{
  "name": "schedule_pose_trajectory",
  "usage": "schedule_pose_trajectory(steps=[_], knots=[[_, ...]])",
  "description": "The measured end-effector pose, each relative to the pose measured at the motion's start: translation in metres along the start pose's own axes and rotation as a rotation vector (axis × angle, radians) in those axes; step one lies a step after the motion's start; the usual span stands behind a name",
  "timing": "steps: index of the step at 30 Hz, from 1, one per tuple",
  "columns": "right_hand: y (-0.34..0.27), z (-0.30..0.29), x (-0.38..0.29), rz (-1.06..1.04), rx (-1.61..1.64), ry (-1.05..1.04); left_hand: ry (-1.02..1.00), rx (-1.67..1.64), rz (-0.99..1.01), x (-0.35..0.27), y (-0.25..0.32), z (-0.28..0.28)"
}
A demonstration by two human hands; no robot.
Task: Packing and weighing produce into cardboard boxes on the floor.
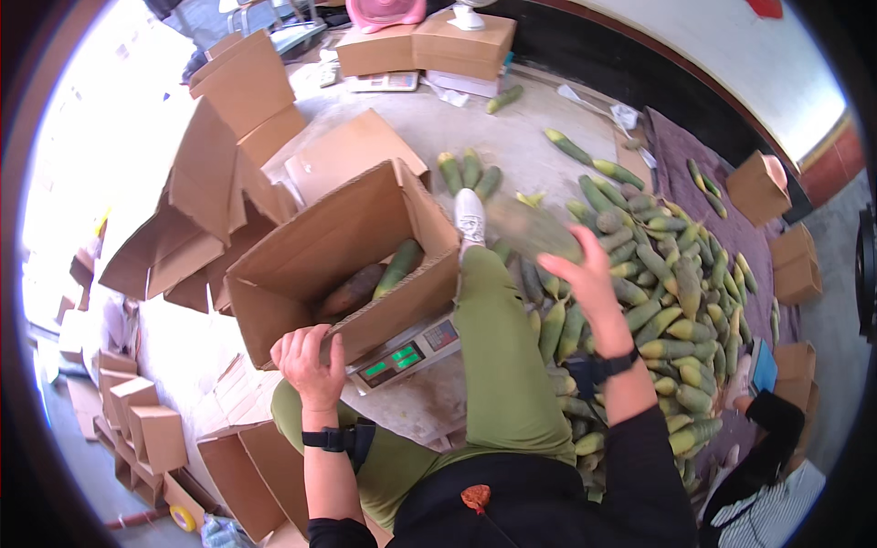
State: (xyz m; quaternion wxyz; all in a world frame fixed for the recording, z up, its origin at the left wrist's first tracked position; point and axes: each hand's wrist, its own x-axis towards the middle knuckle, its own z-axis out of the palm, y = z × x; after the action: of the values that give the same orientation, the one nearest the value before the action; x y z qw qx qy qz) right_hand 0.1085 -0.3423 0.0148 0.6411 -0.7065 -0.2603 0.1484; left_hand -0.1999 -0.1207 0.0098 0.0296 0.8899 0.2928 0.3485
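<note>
My right hand (582, 264) grips one end of a large green radish (534, 229), blurred, held above the floor to the right of my shoe. My left hand (312, 363) rests on the near rim of an upright cardboard box (329, 240), with nothing held inside the fingers that I can see. The box stands on a digital scale (404, 359) with a lit green display. Inside the box lie a green radish (399, 267) and a darker, reddish-brown root (353, 291); its near wall hides part of the bottom.
A large heap of green radishes (675, 294) spreads over the floor and a purple cloth (750, 274) at the right. Open cardboard boxes (202, 185) crowd the left. A co-worker's dark sleeve (774, 425) shows at the lower right. Boxes under a pink fan (386, 12) stand ahead.
</note>
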Motion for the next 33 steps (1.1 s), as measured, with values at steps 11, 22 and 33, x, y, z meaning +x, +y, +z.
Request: schedule_pose_trajectory(steps=[11, 22, 33], knots=[[-0.05, 0.16, 0.027, -0.398, -0.667, -0.19, 0.337, -0.101, -0.332, -0.008, -0.051, -0.015], [-0.017, 0.147, 0.021, -0.507, -0.26, -0.178, 0.262, -0.967, -0.873, -0.005, -0.074, -0.005], [0.203, -0.103, -0.046, 0.146, -0.918, -0.052, 0.286, -0.957, -0.934, -0.013, -0.102, 0.015]])
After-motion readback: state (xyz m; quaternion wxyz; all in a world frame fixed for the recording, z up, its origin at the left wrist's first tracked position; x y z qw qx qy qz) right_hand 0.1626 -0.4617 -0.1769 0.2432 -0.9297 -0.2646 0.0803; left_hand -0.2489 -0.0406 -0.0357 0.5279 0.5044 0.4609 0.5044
